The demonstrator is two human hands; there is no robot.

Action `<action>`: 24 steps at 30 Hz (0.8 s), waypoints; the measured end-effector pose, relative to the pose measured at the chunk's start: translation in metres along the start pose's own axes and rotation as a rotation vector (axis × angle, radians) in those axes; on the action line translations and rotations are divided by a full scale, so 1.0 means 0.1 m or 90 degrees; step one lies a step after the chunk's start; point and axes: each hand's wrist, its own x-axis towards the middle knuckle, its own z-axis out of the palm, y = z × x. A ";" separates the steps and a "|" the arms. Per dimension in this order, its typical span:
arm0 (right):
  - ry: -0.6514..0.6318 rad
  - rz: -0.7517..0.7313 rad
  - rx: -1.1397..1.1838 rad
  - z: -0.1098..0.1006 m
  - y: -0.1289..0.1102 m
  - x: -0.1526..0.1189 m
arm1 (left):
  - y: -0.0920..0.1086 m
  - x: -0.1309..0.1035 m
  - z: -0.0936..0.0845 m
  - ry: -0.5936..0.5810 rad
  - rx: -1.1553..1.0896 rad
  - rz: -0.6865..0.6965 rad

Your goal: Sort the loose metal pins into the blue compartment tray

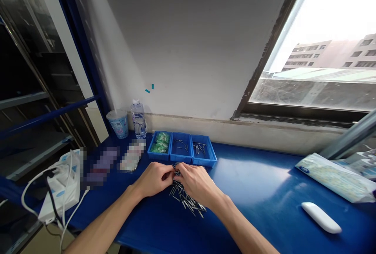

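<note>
A loose pile of thin metal pins (190, 203) lies on the blue table. At its far edge my left hand (155, 177) has thumb and fingertips pinched together; what they grip is too small to make out. My right hand (195, 179) rests over the pile, its fingers bent down among the pins close to the left fingertips, and their hold is partly hidden. Just beyond my hands stand three joined blue bins: the left bin (149, 150) has green-and-clear packets, the middle bin (181, 156) and right bin (210, 156) each have some metal pins.
A lidded cup (118, 124) and a clear bottle (138, 120) stand by the wall at the back left. A white power strip (63, 191) with cables lies at the left. On the right are a tissue pack (337, 177) and a white oblong case (321, 217).
</note>
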 end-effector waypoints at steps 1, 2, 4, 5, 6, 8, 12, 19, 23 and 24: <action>-0.002 0.002 0.002 0.00 0.00 0.00 | 0.01 0.00 0.00 0.001 -0.001 -0.001; -0.007 0.006 -0.002 0.00 0.00 0.00 | 0.01 0.00 -0.01 0.001 -0.001 -0.002; -0.015 0.012 -0.013 0.01 0.00 0.00 | 0.01 0.00 -0.01 -0.001 0.000 -0.003; -0.014 0.012 -0.010 0.01 0.00 0.00 | 0.01 0.00 -0.01 -0.001 0.000 -0.003; -0.011 0.010 -0.003 0.01 0.00 0.00 | 0.01 0.00 -0.01 -0.001 -0.001 -0.004; -0.008 0.001 0.006 0.01 0.00 0.00 | 0.00 0.00 0.00 0.004 -0.004 -0.004; 0.003 -0.014 -0.014 0.02 0.03 0.00 | 0.02 -0.01 0.01 0.010 -0.008 -0.002; 0.213 -0.067 0.068 -0.03 0.12 -0.06 | 0.04 -0.01 -0.12 0.066 -0.186 -0.084; 0.440 0.058 0.117 -0.18 0.14 0.00 | -0.03 0.00 -0.18 0.060 -0.069 -0.101; 0.467 0.112 0.116 -0.20 0.15 0.04 | -0.05 0.00 -0.19 0.044 -0.034 -0.104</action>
